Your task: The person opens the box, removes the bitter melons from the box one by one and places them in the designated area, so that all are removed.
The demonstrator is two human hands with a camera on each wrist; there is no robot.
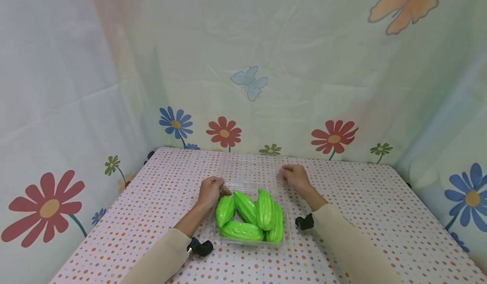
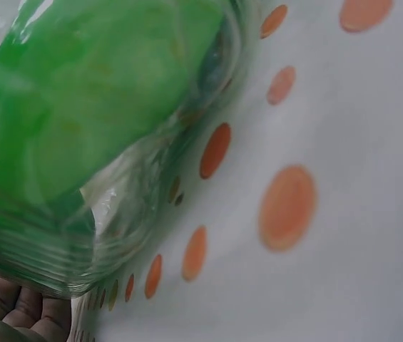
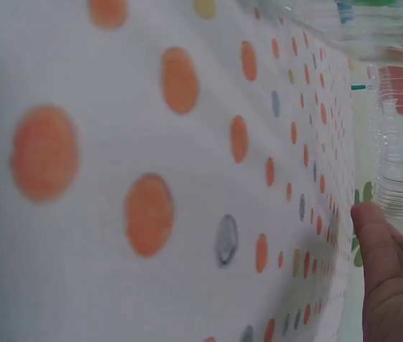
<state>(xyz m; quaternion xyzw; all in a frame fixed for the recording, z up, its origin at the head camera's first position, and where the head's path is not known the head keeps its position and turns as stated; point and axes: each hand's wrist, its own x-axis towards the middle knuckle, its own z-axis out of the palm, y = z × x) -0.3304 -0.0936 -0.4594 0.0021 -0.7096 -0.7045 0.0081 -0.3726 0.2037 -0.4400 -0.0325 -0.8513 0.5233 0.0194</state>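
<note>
A clear plastic clamshell box (image 1: 251, 242) sits on the table with its lid (image 1: 249, 170) raised at the far side. Several bright green, ridged, gourd-shaped pieces (image 1: 242, 230) lie inside it; one green piece (image 2: 101, 92) shows through the wall in the left wrist view. At the far left corner of the box, my left hand (image 1: 210, 192) grips the plastic with curled fingers, partly hidden behind the rim. My right hand (image 1: 296, 177) is at the right edge of the lid, where the thumb and fingers pinch it; the right wrist view shows the fingers (image 3: 379, 246) beside the ribbed plastic.
The table (image 1: 160, 216) wears a white cloth with coloured dots. Behind it hangs a curtain (image 1: 304, 85) printed with flowers and butterflies, which also closes off both sides. Dark wrist-camera mounts (image 1: 201, 247) stick out from the cuffs near the box.
</note>
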